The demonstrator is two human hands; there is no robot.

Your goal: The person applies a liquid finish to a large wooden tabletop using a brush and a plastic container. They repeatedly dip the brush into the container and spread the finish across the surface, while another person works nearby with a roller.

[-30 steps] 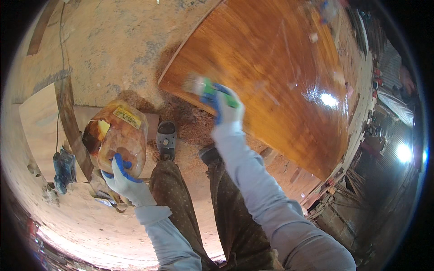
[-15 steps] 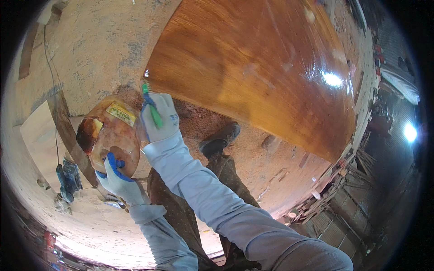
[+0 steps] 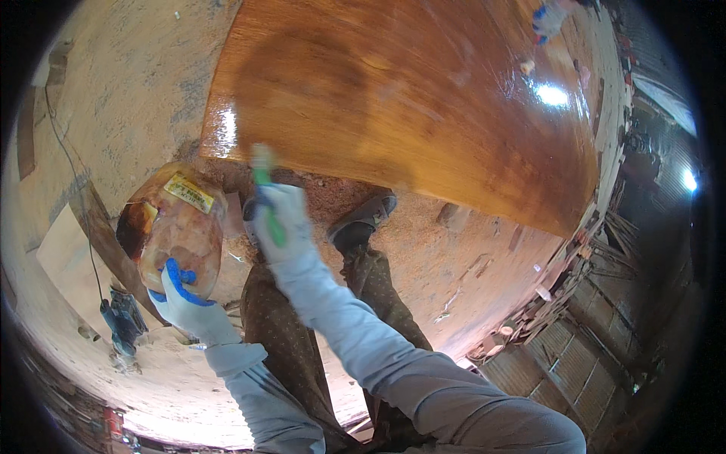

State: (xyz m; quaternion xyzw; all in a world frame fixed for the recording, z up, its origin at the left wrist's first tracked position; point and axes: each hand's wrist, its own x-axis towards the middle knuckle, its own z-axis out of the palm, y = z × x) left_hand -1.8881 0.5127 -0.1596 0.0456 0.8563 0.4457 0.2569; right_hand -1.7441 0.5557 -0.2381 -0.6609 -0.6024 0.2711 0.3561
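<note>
A cut-open plastic jug [image 3: 185, 238] with a yellow label and brown stains hangs from my left hand [image 3: 189, 309]. The gloved fingers are wrapped round its handle. In my gloved right hand [image 3: 286, 219] is a paintbrush [image 3: 262, 170] with a green handle, gripped in closed fingers. Its bristles, smeared by motion, are at the near edge of a large brown wooden panel [image 3: 408, 113]; whether they touch it I cannot tell. The panel's surface is glossy, with a bright wet sheen at its left corner.
Another person's gloved hand [image 3: 550, 19] shows at the panel's far right. A dark power tool [image 3: 123, 321] with a cord lies on the left beside a pale board [image 3: 76, 257]. My shoe [image 3: 363, 219] stands close to the panel's near edge. Scrap wood [image 3: 556, 291] lines the right side.
My right hand has moved the brush rightward from the panel's left corner along its near edge. The jug sits slightly farther left in the picture. Another person's gloved hand has come into view.
</note>
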